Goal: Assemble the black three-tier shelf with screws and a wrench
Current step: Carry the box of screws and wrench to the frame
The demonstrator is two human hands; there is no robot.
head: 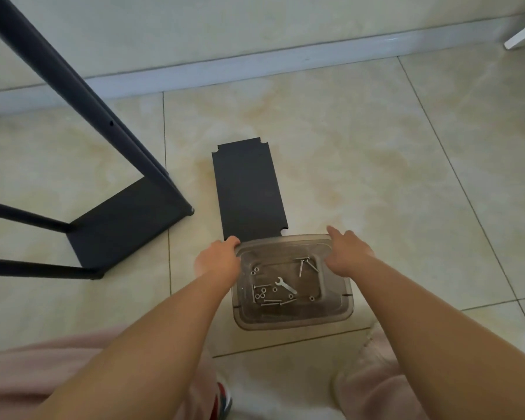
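Both arms reach forward, lower centre of frame; I see left hand [218,258] and right hand [347,251] gripping the clear tray [291,321] rim, wrench [285,285] inside.

2 bare forearms, no sleeves, end in the bare left hand [217,259] and bare right hand [347,253]; loose pale pink fabric trousers [31,371]; a red, white and blue shoe [223,400].
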